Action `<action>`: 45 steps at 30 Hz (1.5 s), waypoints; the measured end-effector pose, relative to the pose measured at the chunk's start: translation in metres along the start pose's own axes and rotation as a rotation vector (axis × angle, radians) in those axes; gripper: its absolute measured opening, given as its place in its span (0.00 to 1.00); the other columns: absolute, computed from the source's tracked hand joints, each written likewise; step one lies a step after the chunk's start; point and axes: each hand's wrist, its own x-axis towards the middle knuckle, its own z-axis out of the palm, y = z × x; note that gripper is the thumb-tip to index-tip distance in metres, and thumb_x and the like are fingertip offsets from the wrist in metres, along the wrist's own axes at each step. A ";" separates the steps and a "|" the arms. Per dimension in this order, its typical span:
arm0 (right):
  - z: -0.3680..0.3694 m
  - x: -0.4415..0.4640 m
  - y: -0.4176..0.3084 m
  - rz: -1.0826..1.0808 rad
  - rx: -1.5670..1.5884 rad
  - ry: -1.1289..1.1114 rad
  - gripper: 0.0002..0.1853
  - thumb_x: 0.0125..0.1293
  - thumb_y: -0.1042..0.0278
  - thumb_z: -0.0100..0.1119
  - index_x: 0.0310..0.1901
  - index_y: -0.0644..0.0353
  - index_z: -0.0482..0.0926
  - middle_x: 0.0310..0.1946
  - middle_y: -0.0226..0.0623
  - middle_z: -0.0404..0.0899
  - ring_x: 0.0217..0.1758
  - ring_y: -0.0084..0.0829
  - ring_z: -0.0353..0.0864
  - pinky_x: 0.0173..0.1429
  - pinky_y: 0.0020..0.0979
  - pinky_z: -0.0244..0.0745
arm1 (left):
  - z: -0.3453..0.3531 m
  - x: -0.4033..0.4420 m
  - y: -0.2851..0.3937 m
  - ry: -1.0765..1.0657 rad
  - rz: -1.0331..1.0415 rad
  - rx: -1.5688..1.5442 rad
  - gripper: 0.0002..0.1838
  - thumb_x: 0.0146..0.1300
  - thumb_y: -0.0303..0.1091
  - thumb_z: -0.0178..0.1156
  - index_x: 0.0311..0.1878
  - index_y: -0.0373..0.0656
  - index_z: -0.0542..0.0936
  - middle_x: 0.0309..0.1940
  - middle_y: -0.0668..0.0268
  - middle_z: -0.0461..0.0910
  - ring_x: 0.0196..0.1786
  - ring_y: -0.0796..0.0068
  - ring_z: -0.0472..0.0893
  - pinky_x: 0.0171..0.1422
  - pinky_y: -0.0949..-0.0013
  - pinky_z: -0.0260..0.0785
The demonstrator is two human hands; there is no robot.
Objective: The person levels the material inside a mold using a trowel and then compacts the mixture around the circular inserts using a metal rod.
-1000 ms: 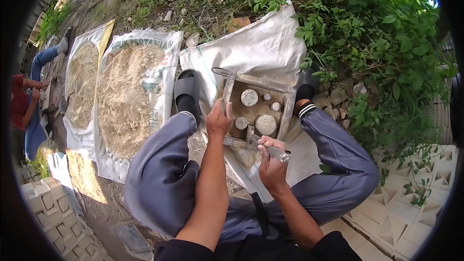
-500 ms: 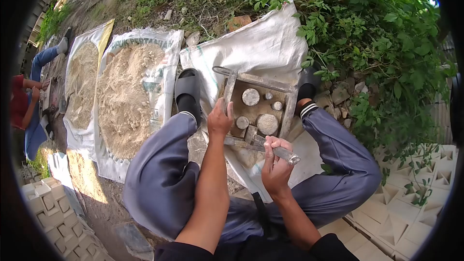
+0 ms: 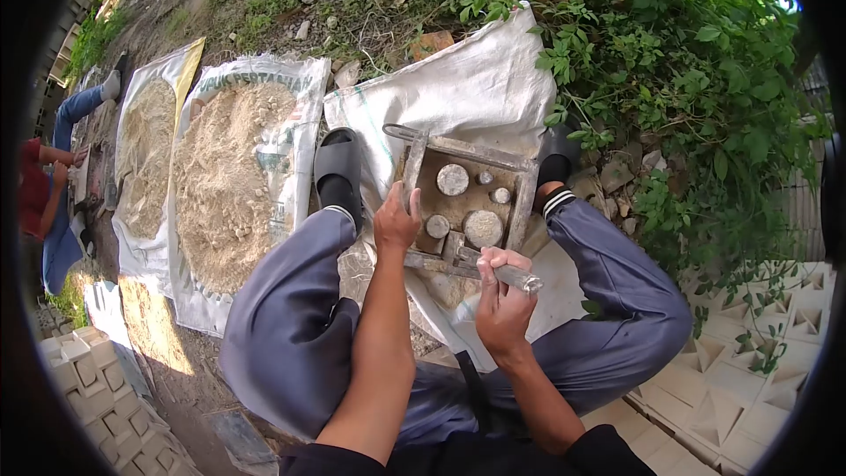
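Between my feet sits a rectangular mould frame [image 3: 529,203] with grey bars. It is filled with pale sandy material, and several round cylinders [image 3: 453,179] of different sizes stand up inside. My left hand [image 3: 396,224] grips the frame's left bar, thumb on the inner side. In my right hand [image 3: 505,308] is a thick, round-handled tool [image 3: 518,278] with a blocky head. Its head rests at the frame's near edge, beside a large cylinder [image 3: 484,228]. Whether the head presses into the material I cannot tell.
White sacks [image 3: 476,79] lie under the frame and to the left, one bearing a big heap of sandy material [image 3: 227,185]. Leafy plants [image 3: 670,53] crowd the right. Stacked pale blocks [image 3: 740,361] stand near right and near left. Another person [image 3: 48,185] sits far left.
The view has shifted very slightly, moving the scene a little left. My left hand keeps its hold on the frame; the tool in my right hand stays almost in place.
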 end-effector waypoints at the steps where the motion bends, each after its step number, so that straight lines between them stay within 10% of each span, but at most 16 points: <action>1: -0.001 -0.003 0.005 -0.037 -0.079 0.007 0.07 0.66 0.82 0.54 0.43 0.65 0.69 0.36 0.43 0.78 0.37 0.33 0.80 0.44 0.31 0.75 | -0.003 0.000 0.002 -0.043 -0.019 -0.002 0.21 0.67 0.46 0.54 0.51 0.36 0.74 0.42 0.46 0.80 0.43 0.43 0.80 0.47 0.51 0.73; 6: -0.003 0.003 0.006 0.168 -0.029 -0.216 0.05 0.68 0.82 0.50 0.43 0.68 0.67 0.41 0.43 0.75 0.48 0.31 0.78 0.53 0.29 0.75 | -0.002 -0.002 0.002 0.001 0.004 -0.016 0.19 0.67 0.45 0.54 0.49 0.37 0.74 0.41 0.45 0.80 0.41 0.42 0.80 0.46 0.49 0.72; 10: 0.006 -0.002 0.011 0.035 0.052 0.078 0.06 0.66 0.82 0.53 0.43 0.66 0.69 0.35 0.43 0.77 0.37 0.31 0.79 0.44 0.30 0.74 | -0.007 -0.004 0.002 -0.105 -0.074 -0.020 0.20 0.67 0.46 0.54 0.51 0.38 0.74 0.41 0.45 0.80 0.41 0.42 0.80 0.46 0.50 0.72; 14: 0.000 0.011 0.005 0.093 -0.095 -0.224 0.05 0.68 0.83 0.50 0.44 0.69 0.68 0.42 0.44 0.75 0.47 0.31 0.78 0.53 0.29 0.75 | 0.000 -0.006 0.000 -0.025 -0.018 0.004 0.21 0.68 0.46 0.53 0.53 0.38 0.73 0.41 0.45 0.80 0.42 0.42 0.80 0.46 0.49 0.72; 18: -0.005 0.016 0.006 0.028 0.021 -0.008 0.05 0.67 0.80 0.54 0.42 0.69 0.71 0.37 0.41 0.76 0.39 0.28 0.79 0.43 0.27 0.76 | -0.001 -0.005 -0.002 -0.049 -0.031 -0.015 0.21 0.68 0.46 0.53 0.53 0.38 0.73 0.42 0.45 0.80 0.42 0.41 0.79 0.46 0.49 0.72; 30: -0.099 0.105 -0.050 0.005 0.095 -0.363 0.06 0.68 0.74 0.56 0.41 0.66 0.71 0.33 0.39 0.76 0.35 0.22 0.76 0.43 0.25 0.74 | -0.006 0.000 0.005 -0.161 -0.048 0.042 0.25 0.70 0.51 0.46 0.57 0.40 0.69 0.43 0.40 0.78 0.45 0.37 0.77 0.50 0.45 0.69; 36: -0.080 0.126 -0.017 -0.001 -0.229 -0.537 0.24 0.67 0.59 0.56 0.49 0.78 0.70 0.34 0.63 0.78 0.43 0.58 0.78 0.50 0.44 0.72 | -0.017 0.014 0.010 -0.325 0.040 0.318 0.24 0.70 0.48 0.46 0.55 0.35 0.70 0.52 0.44 0.74 0.54 0.43 0.75 0.55 0.50 0.68; 40: -0.078 0.125 -0.025 0.053 -0.161 -0.513 0.30 0.68 0.58 0.54 0.56 0.84 0.65 0.40 0.71 0.76 0.50 0.62 0.75 0.53 0.48 0.70 | -0.025 -0.009 0.053 -0.003 0.042 0.252 0.13 0.65 0.36 0.52 0.47 0.38 0.73 0.43 0.52 0.75 0.49 0.51 0.75 0.53 0.52 0.68; 42: -0.072 0.121 -0.013 0.002 -0.195 -0.406 0.15 0.69 0.62 0.54 0.42 0.69 0.72 0.34 0.60 0.78 0.44 0.59 0.76 0.47 0.48 0.69 | -0.028 -0.043 0.071 -0.062 0.312 0.237 0.10 0.61 0.33 0.54 0.43 0.39 0.74 0.40 0.54 0.75 0.45 0.54 0.76 0.50 0.54 0.67; 45: -0.075 0.122 -0.013 -0.007 -0.187 -0.395 0.20 0.68 0.62 0.55 0.46 0.77 0.71 0.36 0.65 0.77 0.45 0.61 0.76 0.49 0.49 0.69 | -0.019 -0.087 0.069 -0.319 0.636 0.232 0.12 0.59 0.34 0.54 0.43 0.38 0.75 0.34 0.56 0.76 0.42 0.56 0.76 0.48 0.56 0.65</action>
